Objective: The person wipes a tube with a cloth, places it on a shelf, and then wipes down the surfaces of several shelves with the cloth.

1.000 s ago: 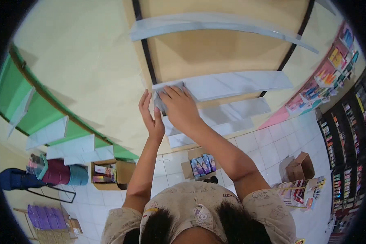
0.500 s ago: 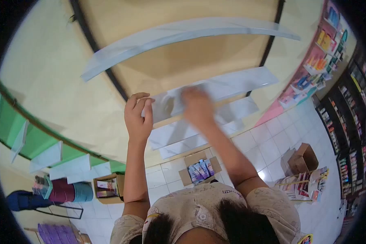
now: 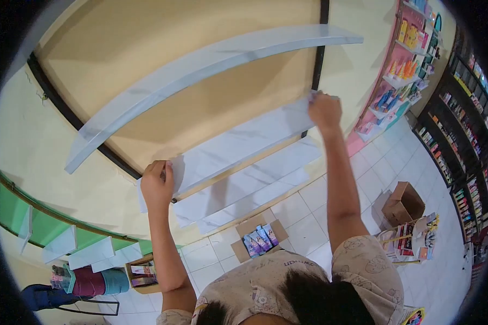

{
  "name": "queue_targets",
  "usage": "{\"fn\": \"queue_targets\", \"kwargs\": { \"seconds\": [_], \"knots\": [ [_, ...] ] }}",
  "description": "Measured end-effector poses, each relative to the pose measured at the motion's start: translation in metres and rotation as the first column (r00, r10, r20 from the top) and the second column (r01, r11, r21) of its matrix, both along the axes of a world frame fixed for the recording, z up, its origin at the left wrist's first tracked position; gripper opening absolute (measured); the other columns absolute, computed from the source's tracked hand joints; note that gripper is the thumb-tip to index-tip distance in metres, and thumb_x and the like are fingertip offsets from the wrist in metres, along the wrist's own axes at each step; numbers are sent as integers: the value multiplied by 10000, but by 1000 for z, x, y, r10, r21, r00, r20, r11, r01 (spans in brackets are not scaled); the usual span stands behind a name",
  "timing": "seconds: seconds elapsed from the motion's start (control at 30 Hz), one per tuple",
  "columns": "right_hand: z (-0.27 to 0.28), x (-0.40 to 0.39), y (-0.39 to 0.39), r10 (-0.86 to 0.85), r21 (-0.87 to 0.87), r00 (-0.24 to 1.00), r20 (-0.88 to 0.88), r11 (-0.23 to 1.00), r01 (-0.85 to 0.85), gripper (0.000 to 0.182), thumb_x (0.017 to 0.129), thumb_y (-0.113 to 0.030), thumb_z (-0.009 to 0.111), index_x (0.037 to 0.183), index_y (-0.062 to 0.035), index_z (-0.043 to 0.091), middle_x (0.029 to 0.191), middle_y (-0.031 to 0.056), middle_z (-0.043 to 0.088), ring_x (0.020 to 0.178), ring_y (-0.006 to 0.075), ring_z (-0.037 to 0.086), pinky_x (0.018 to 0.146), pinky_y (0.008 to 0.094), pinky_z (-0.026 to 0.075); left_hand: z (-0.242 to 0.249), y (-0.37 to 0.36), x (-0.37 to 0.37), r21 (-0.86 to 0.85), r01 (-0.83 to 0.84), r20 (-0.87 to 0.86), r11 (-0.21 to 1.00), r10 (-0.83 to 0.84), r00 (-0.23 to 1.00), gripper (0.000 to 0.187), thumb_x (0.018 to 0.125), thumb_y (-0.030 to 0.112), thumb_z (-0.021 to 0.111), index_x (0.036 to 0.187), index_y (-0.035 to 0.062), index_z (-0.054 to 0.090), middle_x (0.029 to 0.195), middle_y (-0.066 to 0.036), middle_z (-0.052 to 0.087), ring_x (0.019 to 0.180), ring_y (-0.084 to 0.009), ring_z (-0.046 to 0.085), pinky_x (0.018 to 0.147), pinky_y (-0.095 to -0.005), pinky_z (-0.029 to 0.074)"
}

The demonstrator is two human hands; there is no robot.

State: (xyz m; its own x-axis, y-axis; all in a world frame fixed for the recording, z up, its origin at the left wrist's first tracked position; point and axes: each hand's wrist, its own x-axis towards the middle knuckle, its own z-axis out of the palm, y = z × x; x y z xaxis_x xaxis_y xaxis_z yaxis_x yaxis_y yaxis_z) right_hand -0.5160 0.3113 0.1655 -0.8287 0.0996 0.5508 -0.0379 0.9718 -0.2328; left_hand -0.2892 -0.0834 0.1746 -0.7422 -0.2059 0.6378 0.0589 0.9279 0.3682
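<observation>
Several white marbled shelves are mounted on the wall before me. At the left end of the middle shelf [image 3: 244, 138] is my left hand [image 3: 157, 183], its fingers curled together; anything inside them is hidden. Near the same shelf's right end, my right hand [image 3: 325, 111] is closed, and what it may hold cannot be made out. The long upper shelf [image 3: 200, 70] runs above both hands. A lower shelf [image 3: 249, 173] shows beneath the middle one.
An open carton with purple packs [image 3: 260, 241] is on the tiled floor below. An empty brown box [image 3: 404, 205] stands at the right, near stocked black racks [image 3: 455, 130]. Pink shelving [image 3: 398, 78] holds products at upper right. Green-backed shelves [image 3: 59, 244] line the left.
My right hand has moved right along the middle shelf to its far end. My left hand is lower and farther left. The view has shifted, and the hands are wider apart.
</observation>
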Motion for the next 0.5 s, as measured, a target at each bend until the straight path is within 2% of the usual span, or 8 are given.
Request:
{"fn": "queue_targets", "kwargs": {
  "seconds": [0.07,0.1,0.13,0.17,0.2,0.27,0.37,0.5],
  "knots": [
    [-5,22,-39,102,197,994,-42,976,-92,226,844,-246,552,849,-51,667,837,161,674,800,302,660,728,457,496,-4,-1,-1,-13,-5,-7,1000,5,1000,153,873,119,586,855,-22,642,802,-154,635,732,-321,591,650,-387,467],
    [-14,37,-65,214,106,970,-117,974,-202,219,851,-240,541,845,-58,664,792,123,662,761,289,643,730,455,481,0,4,1,25,-4,0,1000,4,1000,163,879,125,584,849,-25,640,812,-156,639,745,-322,592,669,-386,467],
    [-5,63,-92,345,40,939,16,938,-345,241,826,-262,620,916,-38,636,924,180,669,870,329,641,801,464,477,-2,4,0,20,4,-14,1000,-3,1000,166,881,126,583,850,-26,641,817,-157,641,755,-325,593,678,-387,468],
    [-19,82,-117,494,32,860,-127,869,-494,257,820,-248,622,948,-25,631,998,182,653,937,314,620,832,459,465,-3,2,-1,13,10,-24,1000,-9,1000,169,884,128,582,850,-26,642,822,-158,643,765,-328,594,687,-388,469],
    [-16,109,-137,567,216,823,-40,809,-547,330,813,-263,624,1034,-18,640,1086,169,645,1009,315,608,907,449,447,-4,0,-2,5,15,-34,1000,-15,999,172,886,129,581,851,-27,642,827,-158,644,776,-331,594,696,-389,469],
    [-20,143,-143,767,115,613,-190,638,-762,398,845,-312,610,1139,-46,635,1170,152,628,1079,319,589,954,445,438,-5,3,-1,45,11,-10,999,-11,1000,169,892,117,574,864,-33,646,848,-151,651,799,-327,596,723,-381,471],
    [-3,118,-105,797,-316,598,78,589,-744,418,876,-375,591,1183,-95,633,1210,139,617,1126,318,570,977,426,434,-1,2,-1,70,10,25,998,-11,1000,162,892,103,570,873,-37,649,858,-145,654,797,-310,599,731,-366,473],
    [7,33,-10,401,-261,912,87,893,-367,516,897,-490,521,1094,-29,645,964,206,679,915,367,649,787,480,508,-5,-1,-3,139,6,29,990,-10,1000,155,894,88,562,882,-37,653,864,-140,658,801,-278,609,741,-343,474]
  ]
}}
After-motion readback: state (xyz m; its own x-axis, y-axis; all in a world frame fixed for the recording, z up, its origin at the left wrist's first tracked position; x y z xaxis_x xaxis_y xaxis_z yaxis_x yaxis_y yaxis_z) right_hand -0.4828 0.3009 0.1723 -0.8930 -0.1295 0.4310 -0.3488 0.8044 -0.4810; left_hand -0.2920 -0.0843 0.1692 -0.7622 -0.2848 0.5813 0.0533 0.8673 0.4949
